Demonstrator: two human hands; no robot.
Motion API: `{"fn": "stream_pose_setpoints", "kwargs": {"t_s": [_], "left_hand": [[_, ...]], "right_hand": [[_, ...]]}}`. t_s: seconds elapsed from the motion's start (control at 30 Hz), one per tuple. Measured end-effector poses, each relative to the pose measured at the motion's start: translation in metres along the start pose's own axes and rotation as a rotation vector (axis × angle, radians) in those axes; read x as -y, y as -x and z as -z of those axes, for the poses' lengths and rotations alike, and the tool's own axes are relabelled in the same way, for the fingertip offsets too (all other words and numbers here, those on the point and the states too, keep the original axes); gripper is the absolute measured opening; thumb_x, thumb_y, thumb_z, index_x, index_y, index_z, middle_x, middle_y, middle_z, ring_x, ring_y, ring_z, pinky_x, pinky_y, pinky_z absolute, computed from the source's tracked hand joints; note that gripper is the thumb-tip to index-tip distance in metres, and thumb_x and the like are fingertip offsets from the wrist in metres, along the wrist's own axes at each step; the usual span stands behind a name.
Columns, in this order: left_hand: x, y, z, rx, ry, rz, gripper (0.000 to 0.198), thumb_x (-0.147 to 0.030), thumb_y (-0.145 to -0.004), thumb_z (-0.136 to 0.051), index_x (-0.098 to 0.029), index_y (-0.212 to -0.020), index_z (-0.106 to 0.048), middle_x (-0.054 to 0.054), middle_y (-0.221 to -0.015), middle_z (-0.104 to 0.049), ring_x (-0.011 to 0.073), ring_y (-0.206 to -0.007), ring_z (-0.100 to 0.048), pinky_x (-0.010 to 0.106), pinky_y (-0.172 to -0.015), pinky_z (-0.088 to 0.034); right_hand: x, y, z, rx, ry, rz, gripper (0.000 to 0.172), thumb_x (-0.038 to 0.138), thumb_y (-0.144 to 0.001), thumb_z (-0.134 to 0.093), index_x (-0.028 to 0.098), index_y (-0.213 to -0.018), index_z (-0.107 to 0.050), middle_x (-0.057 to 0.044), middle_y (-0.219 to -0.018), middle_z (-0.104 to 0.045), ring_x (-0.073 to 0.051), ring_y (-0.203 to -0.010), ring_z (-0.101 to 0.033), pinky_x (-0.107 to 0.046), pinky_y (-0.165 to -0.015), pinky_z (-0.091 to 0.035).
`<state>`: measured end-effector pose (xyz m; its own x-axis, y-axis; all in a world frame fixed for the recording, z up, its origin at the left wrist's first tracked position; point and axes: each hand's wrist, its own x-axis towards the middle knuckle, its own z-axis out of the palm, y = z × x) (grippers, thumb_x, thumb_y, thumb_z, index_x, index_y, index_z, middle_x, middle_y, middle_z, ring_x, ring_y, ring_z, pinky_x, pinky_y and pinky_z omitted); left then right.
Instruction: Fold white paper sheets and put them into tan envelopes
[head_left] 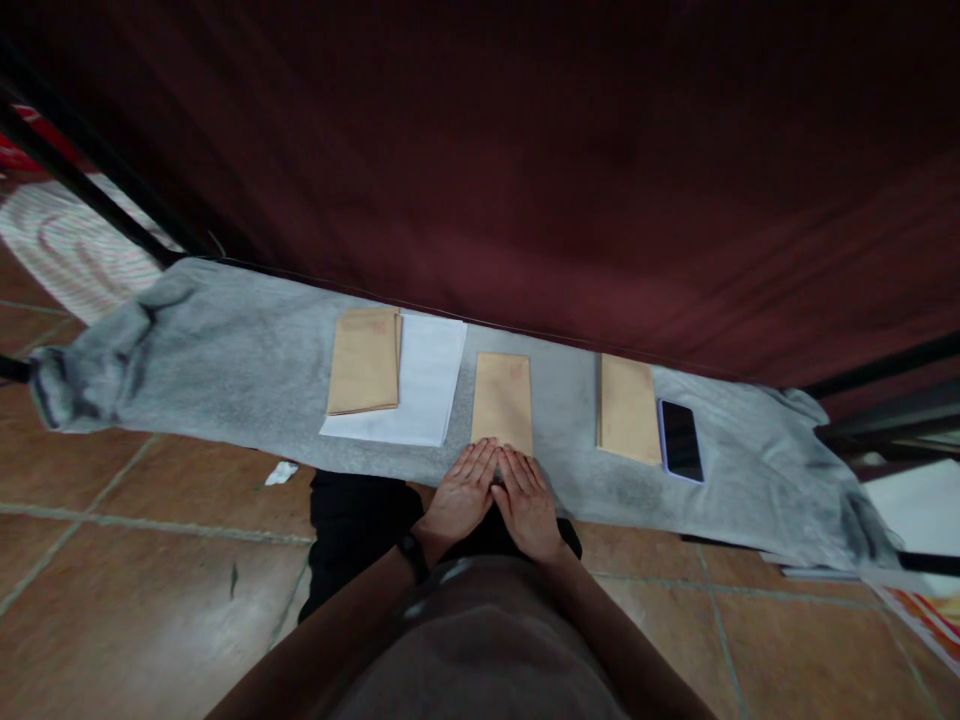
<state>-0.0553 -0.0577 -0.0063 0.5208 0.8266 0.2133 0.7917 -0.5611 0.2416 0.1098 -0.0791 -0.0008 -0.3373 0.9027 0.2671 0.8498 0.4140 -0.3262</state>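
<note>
Paper of a plain tan-brown is making up the middle envelope (502,398), which is lying flat on the grey cloth (225,350). Its long axis is running straight away from the person. The near short end is pointing at the body and the far short end is pointing toward the dark red curtain (525,150). The face is looking smooth and uncreased, and a faint reddish mark is showing near the far right corner, too small to read.

The left hand (459,492) and the right hand (529,502) are lying palm down, side by side and touching each other. Their fingers are stretched out flat and gripping nothing, with the fingertips resting on the near end of the middle envelope. A dark wristband (412,552) is sitting on the left wrist.

To the left, well apart, an envelope stack (364,360) of the same brown is overlapping a white sheet (429,385), both lying lengthwise the same way. To the right, another brown envelope (628,408) is lying parallel, with a dark-screened phone (680,441) just beside its right edge. The cloth is hanging over a brown tiled floor (112,570).
</note>
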Motion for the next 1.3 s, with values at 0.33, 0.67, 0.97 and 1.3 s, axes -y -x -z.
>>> {"fn": "stream_pose_setpoints", "kwargs": {"t_s": [0.33, 0.67, 0.97, 1.3], "left_hand": [[0.014, 0.009, 0.017, -0.045, -0.007, 0.033, 0.053, -0.03, -0.101, -0.041, -0.015, -0.151, -0.039, 0.012, -0.155, -0.044, 0.0239, -0.146, -0.037, 0.043, -0.122, -0.031], [-0.017, -0.006, -0.001, -0.015, -0.022, 0.027, 0.063, -0.019, -0.097, -0.036, -0.009, -0.157, -0.023, 0.016, -0.158, -0.037, 0.0249, -0.148, -0.032, 0.046, -0.122, -0.031], [0.01, -0.003, 0.005, -0.076, 0.001, 0.074, 0.049, -0.024, -0.098, -0.039, -0.01, -0.144, -0.049, 0.018, -0.148, -0.051, 0.0286, -0.141, -0.045, 0.046, -0.115, -0.042], [0.003, -0.028, -0.015, -0.355, 0.294, 0.405, 0.05, -0.018, -0.09, -0.05, -0.023, -0.139, -0.049, 0.014, -0.146, -0.054, 0.0321, -0.134, -0.051, 0.055, -0.105, -0.049]], "right_hand": [[-0.035, 0.014, 0.016, -0.021, 0.066, -0.07, 0.047, 0.026, -0.105, -0.039, 0.017, -0.151, -0.043, -0.011, -0.149, -0.052, -0.025, -0.137, -0.049, -0.05, -0.119, -0.033], [-0.012, 0.001, 0.004, -0.062, 0.078, -0.1, 0.049, 0.016, -0.1, -0.041, 0.01, -0.148, -0.045, -0.016, -0.151, -0.048, -0.026, -0.143, -0.041, -0.049, -0.118, -0.036], [-0.011, -0.006, 0.004, -0.075, 0.065, -0.055, 0.043, 0.022, -0.101, -0.044, 0.015, -0.143, -0.052, -0.011, -0.144, -0.057, -0.023, -0.134, -0.052, -0.043, -0.116, -0.041], [0.003, -0.02, -0.001, -0.046, 0.169, -0.135, 0.04, 0.014, -0.094, -0.051, 0.015, -0.133, -0.06, -0.017, -0.134, -0.063, -0.029, -0.117, -0.063, -0.043, -0.102, -0.051]]}}
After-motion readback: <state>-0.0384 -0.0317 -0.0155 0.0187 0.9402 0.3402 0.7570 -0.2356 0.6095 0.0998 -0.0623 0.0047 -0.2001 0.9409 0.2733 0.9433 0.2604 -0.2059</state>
